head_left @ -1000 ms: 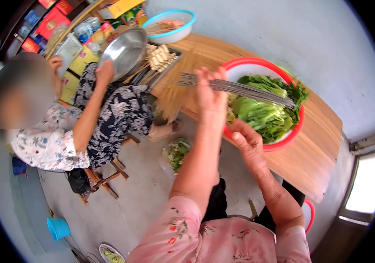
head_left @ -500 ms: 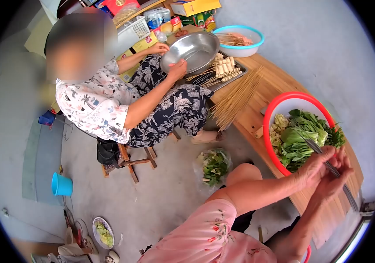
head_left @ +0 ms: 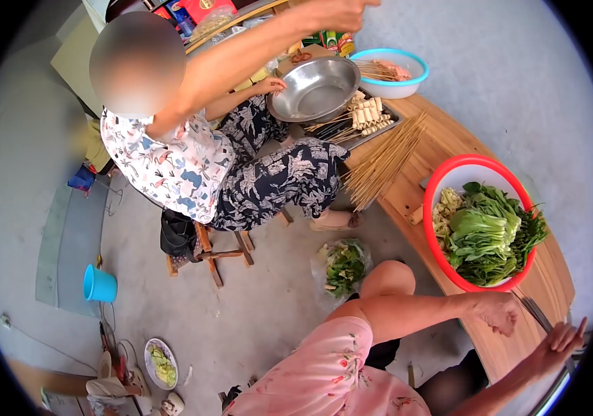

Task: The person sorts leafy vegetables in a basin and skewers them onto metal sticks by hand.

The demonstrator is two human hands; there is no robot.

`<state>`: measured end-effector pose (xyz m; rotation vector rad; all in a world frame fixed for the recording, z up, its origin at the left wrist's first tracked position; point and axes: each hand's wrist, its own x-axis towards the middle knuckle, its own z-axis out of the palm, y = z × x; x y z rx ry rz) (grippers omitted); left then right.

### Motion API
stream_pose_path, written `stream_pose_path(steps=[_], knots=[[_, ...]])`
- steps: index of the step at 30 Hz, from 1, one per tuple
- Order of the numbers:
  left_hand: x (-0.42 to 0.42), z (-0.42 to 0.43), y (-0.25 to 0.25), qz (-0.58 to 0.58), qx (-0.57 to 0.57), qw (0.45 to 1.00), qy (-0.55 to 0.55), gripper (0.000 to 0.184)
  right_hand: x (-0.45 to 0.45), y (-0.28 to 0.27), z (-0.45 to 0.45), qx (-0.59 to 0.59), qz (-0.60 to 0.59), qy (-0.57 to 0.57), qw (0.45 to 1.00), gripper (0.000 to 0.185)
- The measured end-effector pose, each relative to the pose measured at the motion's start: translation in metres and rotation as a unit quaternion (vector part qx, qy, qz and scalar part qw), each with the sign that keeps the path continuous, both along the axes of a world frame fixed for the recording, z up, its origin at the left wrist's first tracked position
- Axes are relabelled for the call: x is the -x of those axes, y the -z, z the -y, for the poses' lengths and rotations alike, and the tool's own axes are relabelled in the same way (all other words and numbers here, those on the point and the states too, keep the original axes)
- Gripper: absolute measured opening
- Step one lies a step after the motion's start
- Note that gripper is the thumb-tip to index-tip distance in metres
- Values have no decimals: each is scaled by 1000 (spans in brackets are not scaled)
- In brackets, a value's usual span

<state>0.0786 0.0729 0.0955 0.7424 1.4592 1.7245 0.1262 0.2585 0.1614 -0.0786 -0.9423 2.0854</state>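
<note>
Head view: right hand (head_left: 562, 340) grips metal skewers (head_left: 535, 313), lower ends obscured; left hand (head_left: 495, 313) — can't tell if empty.

No wording, brand or number can be read. At the far left, the red package (head_left: 199, 6) carries a pale mark, cut off by the edge of the view and too small to make out. Farther right, next to the blue-rimmed basin (head_left: 391, 89), the green packaging (head_left: 344, 44) bears coloured print, also too small to tell as letters or pictures.
</note>
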Motion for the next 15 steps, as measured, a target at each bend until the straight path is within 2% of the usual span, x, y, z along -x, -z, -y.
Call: stream_pose_path(steps=[2,5,6,7,8,9,10,11,12,14,15], knots=[[9,0,19,-266,87,959,-37,23,-10,-10,-7,-28,42,77,996,41],[30,5,45,-280,81,953,-82,22,-14,-6,-13,-80,100,120,984,40],[28,16,33,-281,83,953,-83,22,-10,10,-24,-157,130,141,969,40],[21,37,11,-194,56,974,-100,22,-5,28,-37,-233,159,159,946,40],[14,54,-4,-105,29,987,-118,23,3,49,-53,-251,167,132,944,43],[8,67,-9,-107,31,987,-120,23,7,65,-58,-287,173,133,933,44],[3,79,-10,-49,34,991,-121,25,11,81,-62,-322,178,133,920,45],[0,88,-9,9,36,992,-121,28,18,100,-72,-303,181,120,928,47],[-5,95,-4,9,36,992,-123,28,20,110,-78,-302,180,118,928,47],[-13,105,13,101,3,984,-148,33,24,124,-86,-322,224,103,914,45],[-16,107,18,107,14,982,-158,33,25,126,-85,-343,230,112,904,46]])
